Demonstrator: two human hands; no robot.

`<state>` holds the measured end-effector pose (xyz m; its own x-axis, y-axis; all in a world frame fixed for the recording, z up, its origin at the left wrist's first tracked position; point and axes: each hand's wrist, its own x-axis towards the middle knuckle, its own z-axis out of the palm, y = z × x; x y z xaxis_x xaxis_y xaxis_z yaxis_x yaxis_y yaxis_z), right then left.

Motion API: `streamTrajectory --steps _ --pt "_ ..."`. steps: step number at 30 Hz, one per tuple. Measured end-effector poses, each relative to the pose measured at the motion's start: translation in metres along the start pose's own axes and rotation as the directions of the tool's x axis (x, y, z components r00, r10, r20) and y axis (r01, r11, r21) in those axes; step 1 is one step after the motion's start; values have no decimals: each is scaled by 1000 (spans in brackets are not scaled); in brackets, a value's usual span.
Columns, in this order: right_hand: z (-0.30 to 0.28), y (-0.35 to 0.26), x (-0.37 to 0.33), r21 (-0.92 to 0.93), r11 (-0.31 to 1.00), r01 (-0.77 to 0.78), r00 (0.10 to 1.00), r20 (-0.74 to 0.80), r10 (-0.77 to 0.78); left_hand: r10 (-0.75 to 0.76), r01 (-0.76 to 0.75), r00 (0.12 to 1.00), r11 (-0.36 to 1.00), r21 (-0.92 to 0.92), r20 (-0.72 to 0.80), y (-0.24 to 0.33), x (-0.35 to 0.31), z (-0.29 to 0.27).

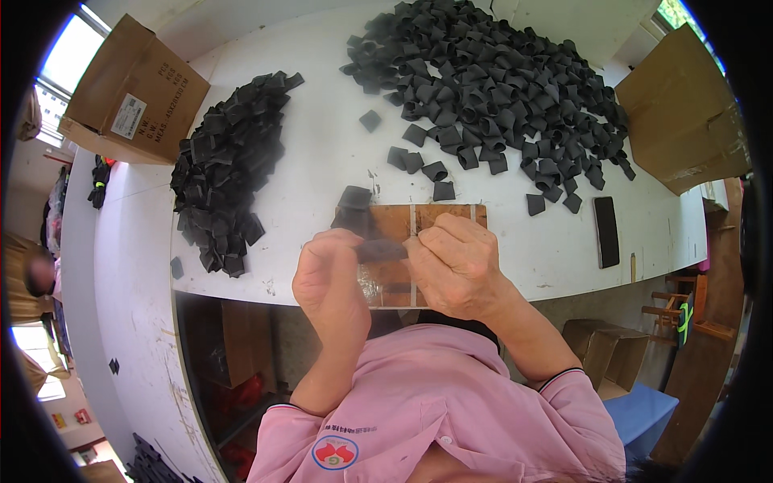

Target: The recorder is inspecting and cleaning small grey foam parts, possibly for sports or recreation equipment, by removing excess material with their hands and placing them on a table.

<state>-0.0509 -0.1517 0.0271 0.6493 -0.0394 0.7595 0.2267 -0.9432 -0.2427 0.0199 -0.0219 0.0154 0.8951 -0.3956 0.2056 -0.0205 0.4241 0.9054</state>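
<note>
Between my two hands, over a brown board (390, 217) with pale strips across it, is a dark grey piece of soft, cloth-like material (382, 250). My left hand (328, 270) pinches its left end with bent fingers. At the right end, my right hand (456, 264) is closed round it, fingers curled and knuckles up. Some of the piece is hidden in my grip and its outline is blurred. Just beyond my left hand, another dark grey piece (354, 198) lies at the board's far left corner.
A large heap of dark grey loop-shaped pieces (499, 88) spreads over the far right of the white table (314, 161). Flatter dark pieces (229, 161) are piled at the left. Cardboard boxes stand at left (133, 97) and right (684, 113). A black phone (606, 232) lies at right.
</note>
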Motion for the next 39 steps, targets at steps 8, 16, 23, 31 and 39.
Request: streamTrajectory --steps 8,16,23,31,39 --pt "10 8 -11 167 984 -55 997 -41 63 79 -104 986 981 167 149 11 7 3" --pt "8 4 -7 142 981 -132 990 69 124 85 -106 989 980 170 124 -2 4 -7" --pt "-5 -4 11 360 856 -371 925 227 306 13 -20 990 998 52 141 -6 2 -14" --pt "11 -1 -8 398 850 -345 938 122 323 -1 -15 985 996 87 171 -5 2 -8" --pt "0 -2 6 311 905 -291 956 136 261 34 -79 979 972 222 201 -1 13 -8"
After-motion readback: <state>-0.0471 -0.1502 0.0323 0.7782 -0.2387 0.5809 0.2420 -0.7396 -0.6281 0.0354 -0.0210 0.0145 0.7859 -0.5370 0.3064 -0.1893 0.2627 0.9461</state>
